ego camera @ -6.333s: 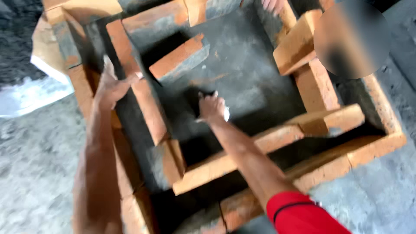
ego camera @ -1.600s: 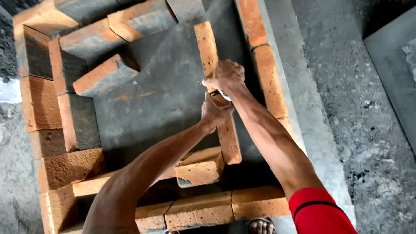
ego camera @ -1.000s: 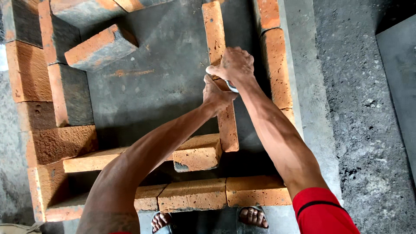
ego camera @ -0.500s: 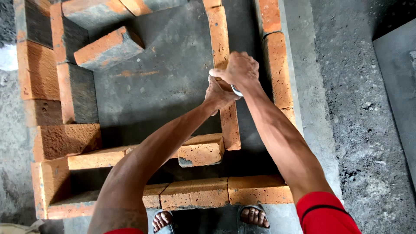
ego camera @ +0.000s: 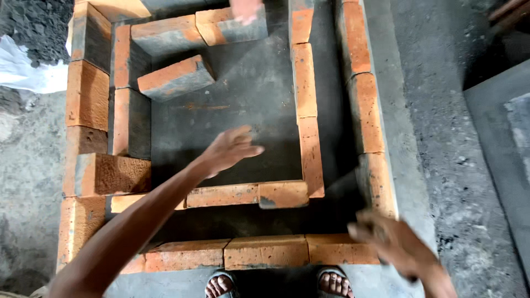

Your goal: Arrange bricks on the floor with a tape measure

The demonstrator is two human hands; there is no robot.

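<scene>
A: Head view, looking straight down: the left hand [ego camera: 229, 150] stretches out over the dark floor [ego camera: 237, 110] inside the brick enclosure, fingers spread and holding nothing. It hovers just above the inner course of bricks [ego camera: 245, 195] at the near side.

B: And the right hand [ego camera: 395, 243]?

A: Low at the near right corner, beside the outer course of bricks [ego camera: 265, 252]. It is blurred; I cannot tell whether it grips anything. The two hands are well apart.

B: How do the bricks lie?

A: In two nested rings, an outer wall and an inner one with a gap between them, probably so the cavity can be filled or left as a channel. The right inner row [ego camera: 305, 99] stands on edge, end to end. One loose brick [ego camera: 175, 77] lies tilted on the floor at the far left, apart from any row, seemingly kept within reach.

B: Anything else?

A: The person's sandalled feet [ego camera: 221, 285] touch the near outer course. A grey aggregate pile [ego camera: 33, 22] and a white sack [ego camera: 27, 72] sit beyond the left wall.
</scene>
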